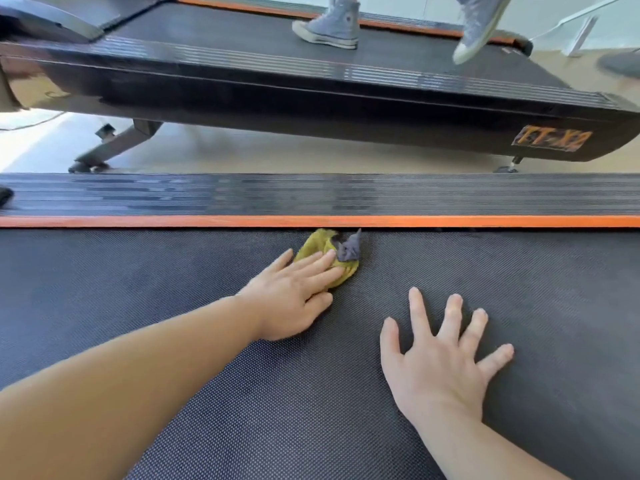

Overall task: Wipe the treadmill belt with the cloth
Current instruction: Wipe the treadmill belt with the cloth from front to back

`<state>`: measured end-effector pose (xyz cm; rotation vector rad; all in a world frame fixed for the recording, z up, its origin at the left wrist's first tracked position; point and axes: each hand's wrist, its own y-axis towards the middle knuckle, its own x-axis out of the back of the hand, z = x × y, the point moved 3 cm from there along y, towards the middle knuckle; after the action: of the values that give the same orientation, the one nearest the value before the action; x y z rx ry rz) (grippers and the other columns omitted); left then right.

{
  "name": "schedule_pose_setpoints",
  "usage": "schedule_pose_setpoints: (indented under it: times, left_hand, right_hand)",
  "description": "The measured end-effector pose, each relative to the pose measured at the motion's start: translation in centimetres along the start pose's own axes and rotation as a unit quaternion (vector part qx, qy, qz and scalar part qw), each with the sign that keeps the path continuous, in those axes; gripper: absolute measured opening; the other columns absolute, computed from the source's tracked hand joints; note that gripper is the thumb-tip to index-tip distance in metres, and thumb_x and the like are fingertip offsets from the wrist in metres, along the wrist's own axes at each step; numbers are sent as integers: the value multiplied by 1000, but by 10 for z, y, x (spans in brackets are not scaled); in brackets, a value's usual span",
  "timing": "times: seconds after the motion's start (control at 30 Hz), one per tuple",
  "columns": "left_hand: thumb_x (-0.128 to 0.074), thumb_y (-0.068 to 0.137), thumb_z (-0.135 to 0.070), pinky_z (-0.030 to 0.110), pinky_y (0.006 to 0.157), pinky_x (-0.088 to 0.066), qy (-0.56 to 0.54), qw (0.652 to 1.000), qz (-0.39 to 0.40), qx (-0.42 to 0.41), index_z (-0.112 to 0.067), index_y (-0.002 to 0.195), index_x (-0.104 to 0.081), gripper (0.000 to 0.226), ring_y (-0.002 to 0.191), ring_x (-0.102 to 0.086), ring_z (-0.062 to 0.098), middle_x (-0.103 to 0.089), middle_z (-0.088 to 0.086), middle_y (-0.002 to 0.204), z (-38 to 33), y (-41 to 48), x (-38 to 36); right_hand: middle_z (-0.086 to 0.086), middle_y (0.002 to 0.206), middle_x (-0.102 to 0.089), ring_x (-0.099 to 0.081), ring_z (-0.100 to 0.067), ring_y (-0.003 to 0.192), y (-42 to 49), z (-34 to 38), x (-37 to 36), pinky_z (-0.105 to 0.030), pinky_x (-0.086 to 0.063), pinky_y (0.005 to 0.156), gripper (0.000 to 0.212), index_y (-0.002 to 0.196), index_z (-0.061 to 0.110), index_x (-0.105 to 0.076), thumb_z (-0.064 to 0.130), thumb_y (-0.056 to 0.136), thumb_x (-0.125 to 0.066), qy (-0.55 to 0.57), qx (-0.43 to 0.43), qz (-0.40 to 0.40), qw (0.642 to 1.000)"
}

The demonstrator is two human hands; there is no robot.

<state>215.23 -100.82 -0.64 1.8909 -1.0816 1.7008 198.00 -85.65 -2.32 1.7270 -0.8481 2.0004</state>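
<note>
The dark textured treadmill belt [173, 289] fills the lower half of the head view. A crumpled yellow-green cloth with a grey patch [320, 245] lies on the belt close to its far edge, just under the orange strip. My left hand [294, 292] presses flat on the cloth with straight fingers that cover its near part. My right hand [446, 355] rests flat on the bare belt to the right and nearer to me, fingers spread, holding nothing.
An orange strip [485, 221] and a ribbed black side rail [311, 195] border the belt's far side. Beyond a gap of floor stands a second treadmill [311, 98], where a person's grey sneakers [329, 26] step on its belt.
</note>
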Motion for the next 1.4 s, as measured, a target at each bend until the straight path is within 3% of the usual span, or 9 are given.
schedule_pose_setpoints:
  times: [0.2, 0.4, 0.5, 0.6, 0.8, 1.0, 1.17, 1.27, 1.4]
  left_hand:
    - [-16, 102, -68, 46, 127, 10, -15, 993, -64, 94, -47, 161, -6, 63, 157, 15, 9, 12, -8, 172, -8, 6, -11]
    - [-24, 112, -38, 42, 128, 4, -84, 968, -134, 195, -35, 159, -32, 48, 159, -2, 12, -14, -6, 172, -13, 31, -7]
    - [-32, 111, -31, 36, 127, 4, -84, 978, -161, 100, -29, 154, -42, 44, 158, -12, 14, -25, -3, 169, -39, 21, -10]
    - [-29, 111, -36, 31, 127, 8, -12, 996, -85, -37, -31, 161, -28, 50, 158, -6, 8, -16, -10, 170, -31, 1, -10]
    - [-28, 112, -38, 33, 127, 4, -99, 979, -133, 119, -28, 160, -32, 50, 158, -3, 9, -17, -5, 171, -22, 17, -6]
    - [-15, 107, -49, 31, 127, 8, -2, 997, -65, -50, -31, 163, -19, 59, 157, 3, 4, -9, -12, 171, -25, 0, -15]
    - [-26, 112, -31, 42, 128, 2, -62, 985, -92, 134, -25, 162, -22, 51, 159, 3, 14, -8, -3, 173, -11, 31, 2]
    - [-33, 109, -24, 43, 126, 1, -67, 993, -85, 45, -30, 159, -30, 50, 157, -11, 14, -19, -5, 170, -69, 23, -4]
    - [-28, 110, -31, 45, 128, 8, 62, 995, -51, -53, -30, 162, -16, 53, 158, 4, 6, -7, -10, 172, -48, 5, -11]
  right_hand:
    - [-5, 172, 12, 16, -40, 155, -1, 1, 1, -74, 5, 116, 71, 158, 51, 12, 75, 92, -2, 3, 1, -5, 1000]
    - [-5, 173, 9, 14, -40, 156, 1, 0, -1, -75, 5, 115, 72, 159, 50, 10, 75, 92, -3, 5, 6, -10, 1000]
    - [-7, 173, 8, 12, -41, 155, 1, -1, -1, -76, 3, 115, 72, 160, 49, 8, 74, 93, -5, 1, 6, -16, 1000]
    - [-7, 173, 8, 12, -42, 155, 0, -1, -2, -76, 3, 115, 73, 160, 48, 7, 74, 93, -5, -1, 8, -18, 1000]
    - [-7, 173, 9, 14, -42, 155, 1, -1, -2, -76, 5, 115, 73, 159, 49, 9, 74, 92, -4, 2, 6, -12, 1000]
    - [-7, 172, 9, 13, -42, 155, 2, -1, -2, -75, 4, 115, 73, 159, 49, 9, 74, 92, -3, 0, 5, -14, 1000]
    - [-7, 173, 10, 14, -42, 155, 1, -2, -3, -76, 5, 115, 73, 159, 50, 10, 74, 92, -3, 4, 9, -17, 1000]
    - [-8, 172, 10, 14, -42, 155, 1, -1, -3, -76, 3, 114, 73, 160, 48, 8, 74, 92, -4, -3, 11, -12, 1000]
    - [-7, 172, 9, 13, -42, 155, 1, -1, -1, -76, 3, 115, 73, 160, 49, 0, 74, 93, -6, 0, 6, -15, 1000]
